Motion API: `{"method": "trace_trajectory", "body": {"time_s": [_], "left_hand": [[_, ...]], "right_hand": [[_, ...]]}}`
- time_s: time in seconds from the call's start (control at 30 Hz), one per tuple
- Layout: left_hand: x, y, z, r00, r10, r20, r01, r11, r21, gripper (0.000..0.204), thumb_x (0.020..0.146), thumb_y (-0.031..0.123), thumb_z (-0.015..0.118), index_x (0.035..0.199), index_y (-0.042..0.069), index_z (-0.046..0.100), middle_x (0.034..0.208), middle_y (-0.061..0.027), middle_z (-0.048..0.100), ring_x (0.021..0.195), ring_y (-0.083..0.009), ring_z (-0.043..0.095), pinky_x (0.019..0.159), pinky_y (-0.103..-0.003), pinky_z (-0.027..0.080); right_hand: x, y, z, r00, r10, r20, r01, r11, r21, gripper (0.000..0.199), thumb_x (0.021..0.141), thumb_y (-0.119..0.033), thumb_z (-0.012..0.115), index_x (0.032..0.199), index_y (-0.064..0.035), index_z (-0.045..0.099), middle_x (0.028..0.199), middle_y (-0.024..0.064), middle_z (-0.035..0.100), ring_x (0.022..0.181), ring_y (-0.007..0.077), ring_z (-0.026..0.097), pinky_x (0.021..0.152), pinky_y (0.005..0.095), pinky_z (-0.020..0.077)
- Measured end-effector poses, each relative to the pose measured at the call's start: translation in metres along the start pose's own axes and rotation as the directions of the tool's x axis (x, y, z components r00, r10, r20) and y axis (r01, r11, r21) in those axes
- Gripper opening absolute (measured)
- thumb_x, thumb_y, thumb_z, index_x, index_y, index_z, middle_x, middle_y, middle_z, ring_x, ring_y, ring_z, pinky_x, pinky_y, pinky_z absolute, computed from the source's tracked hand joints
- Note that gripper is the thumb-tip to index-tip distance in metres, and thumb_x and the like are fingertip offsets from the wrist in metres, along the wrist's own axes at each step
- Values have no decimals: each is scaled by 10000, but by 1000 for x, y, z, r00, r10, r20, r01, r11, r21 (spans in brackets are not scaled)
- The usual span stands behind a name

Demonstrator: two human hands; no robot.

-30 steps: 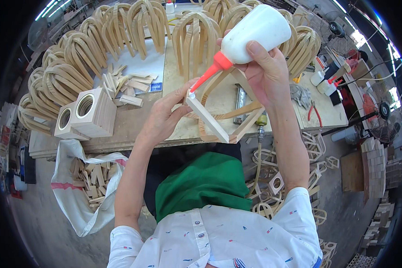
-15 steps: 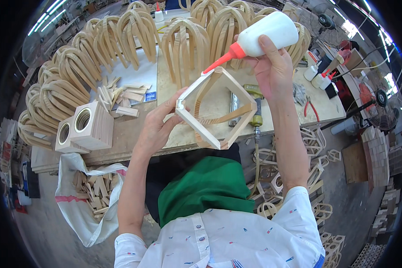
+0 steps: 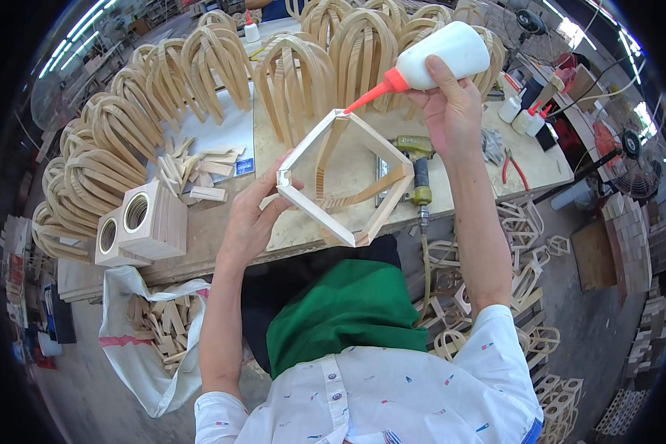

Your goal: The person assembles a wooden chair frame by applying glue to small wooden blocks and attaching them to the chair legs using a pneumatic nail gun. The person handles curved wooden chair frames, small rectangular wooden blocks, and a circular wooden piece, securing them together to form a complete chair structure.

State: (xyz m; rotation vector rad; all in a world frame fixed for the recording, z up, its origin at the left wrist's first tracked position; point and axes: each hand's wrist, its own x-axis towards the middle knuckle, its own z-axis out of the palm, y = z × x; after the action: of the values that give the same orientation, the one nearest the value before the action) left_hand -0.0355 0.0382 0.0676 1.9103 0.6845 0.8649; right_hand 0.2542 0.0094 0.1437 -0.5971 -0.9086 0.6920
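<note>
My left hand (image 3: 253, 214) grips a wooden frame (image 3: 314, 201) by its left corner. Its near face is a pale square turned on its corner, with curved wooden strips reaching away behind it. White glue shows at the left corner, beside my fingers. My right hand (image 3: 451, 103) is closed round a white glue bottle (image 3: 450, 58), tilted so that its red nozzle (image 3: 370, 96) points down to the left. The nozzle's tip is at the frame's top corner and seems to touch it. The fingers behind the bottle are partly hidden.
Finished curved wooden frames (image 3: 292, 81) line the bench's back and left. Nearer lie wood offcuts (image 3: 207, 166), square blocks with round holes (image 3: 153, 222), a green nail gun (image 3: 420, 166) with a hose, and red pliers (image 3: 514, 170). A white sack (image 3: 122, 348) of scraps stands below.
The nozzle tip has moved from the frame's upper left edge to its top corner. The frame has shifted slightly left and turned a little in my left hand.
</note>
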Motion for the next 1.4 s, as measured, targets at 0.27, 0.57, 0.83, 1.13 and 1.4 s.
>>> {"method": "trace_trajectory", "body": {"time_s": [0.27, 0.57, 0.83, 1.13, 1.4], "left_hand": [[2, -4, 0, 1000, 22, 10, -22, 1000, 6, 593, 872, -25, 591, 1430, 92, 424, 1007, -85, 663, 971, -187, 625, 896, -339, 481], [2, -4, 0, 1000, -27, -14, 26, 995, -96, 180, 925, 20, 558, 1099, -4, 595, 1047, -66, 633, 929, -136, 573, 863, -285, 452], [3, -6, -2, 999, -34, -11, 32, 995, -93, 180, 940, 57, 561, 1112, 11, 593, 1062, -62, 637, 932, -125, 569, 863, -283, 451], [5, -12, -3, 999, -2, -49, -1, 998, -67, 224, 925, 6, 549, 1145, -27, 575, 1002, -88, 654, 899, -156, 608, 823, -307, 496], [5, -13, -5, 999, -22, -36, 18, 992, -126, 167, 944, 119, 585, 1077, 23, 616, 1043, -55, 651, 943, -131, 578, 866, -283, 445]], "right_hand": [[-2, 0, 2, 999, -17, -36, 16, 999, -37, 378, 915, -126, 626, 1218, 43, 477, 1129, 152, 615, 1041, 268, 639, 835, 417, 579], [-9, -14, -21, 998, -28, -62, 25, 998, -63, 371, 926, -131, 606, 1217, 54, 470, 1121, 165, 617, 1033, 295, 642, 861, 429, 572], [-24, -19, -39, 996, -7, -85, 8, 1000, 11, 394, 888, -148, 666, 1189, 37, 490, 1088, 117, 611, 1000, 230, 642, 787, 383, 586], [-39, -27, -53, 995, 14, -96, -12, 1000, 20, 440, 943, -181, 577, 1277, 48, 404, 1164, 196, 596, 1099, 347, 607, 867, 427, 564], [-51, -28, -57, 996, 44, -77, -44, 999, 10, 456, 945, -205, 585, 1282, 49, 413, 1164, 207, 600, 1107, 351, 604, 669, 294, 557]]}}
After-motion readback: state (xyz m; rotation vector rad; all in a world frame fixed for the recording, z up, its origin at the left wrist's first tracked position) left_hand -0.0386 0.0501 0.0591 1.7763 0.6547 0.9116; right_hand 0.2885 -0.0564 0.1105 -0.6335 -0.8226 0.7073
